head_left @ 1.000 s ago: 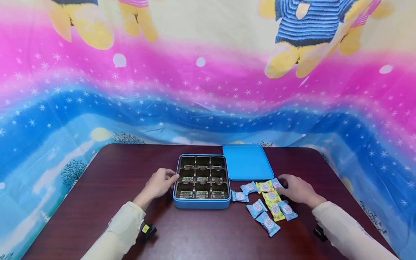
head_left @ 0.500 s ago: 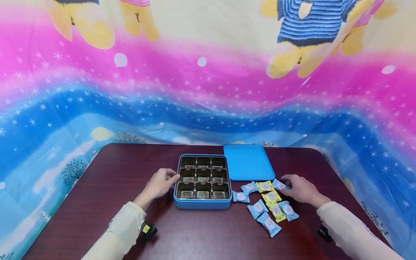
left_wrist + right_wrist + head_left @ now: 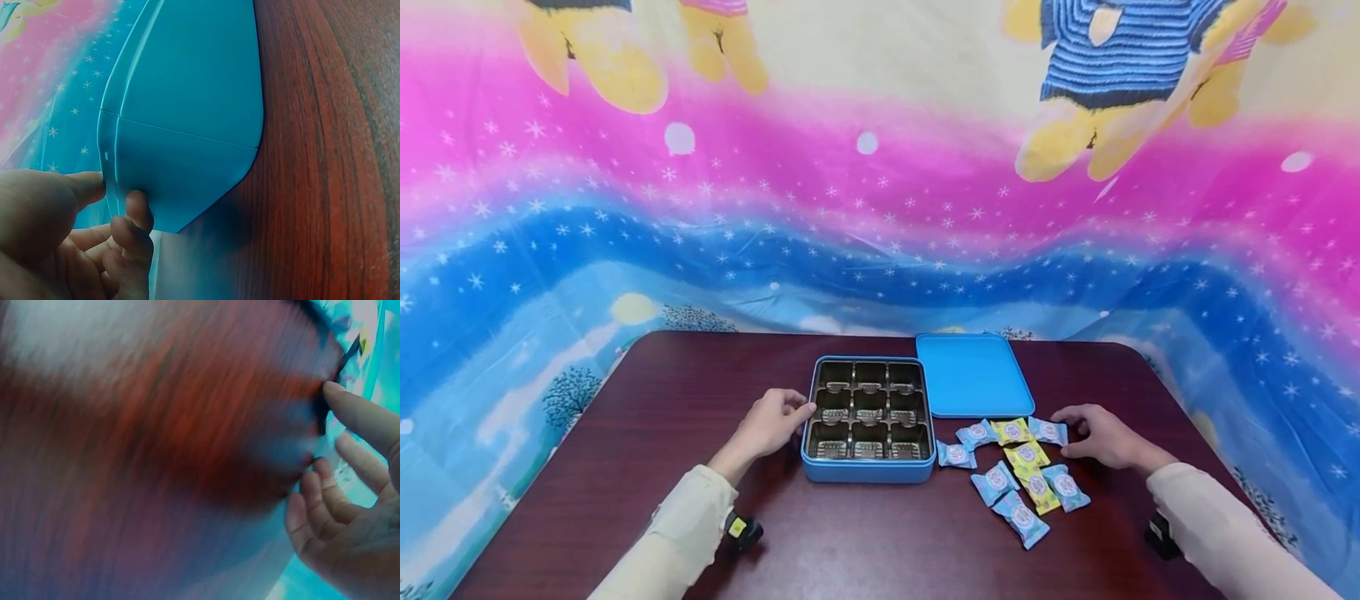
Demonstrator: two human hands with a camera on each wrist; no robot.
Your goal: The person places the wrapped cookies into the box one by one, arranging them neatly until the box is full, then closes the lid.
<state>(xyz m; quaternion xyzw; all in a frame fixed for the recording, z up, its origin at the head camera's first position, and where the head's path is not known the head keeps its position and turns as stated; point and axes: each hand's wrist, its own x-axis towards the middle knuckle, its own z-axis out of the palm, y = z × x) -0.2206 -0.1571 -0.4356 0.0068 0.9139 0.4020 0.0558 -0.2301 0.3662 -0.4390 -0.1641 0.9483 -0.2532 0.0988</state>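
A square blue tin [image 3: 868, 471], with a dark tray of several compartments inside, stands on the table. My left hand [image 3: 773, 421] holds its left side, a fingertip [image 3: 139, 203] against the outer wall and another digit at the rim in the left wrist view. To the right of the tin lie wrapped candies, among them a yellow candy [image 3: 1027, 454] and a blue candy [image 3: 1002, 482]. My right hand [image 3: 1101, 437] is at the right end of the group, thumb and fingers parted, beside a blue candy [image 3: 1048, 431]. In the right wrist view, its fingers hold nothing.
The flat blue lid [image 3: 976, 375] lies behind the candies, at the tin's right. All of it rests on a dark reddish wooden table [image 3: 700, 375]. A patterned cloth [image 3: 865, 217] hangs behind and around the table.
My right hand has drawn back to the right from the upper right blue candy, which now shows whole. The left hand stays at the tin.
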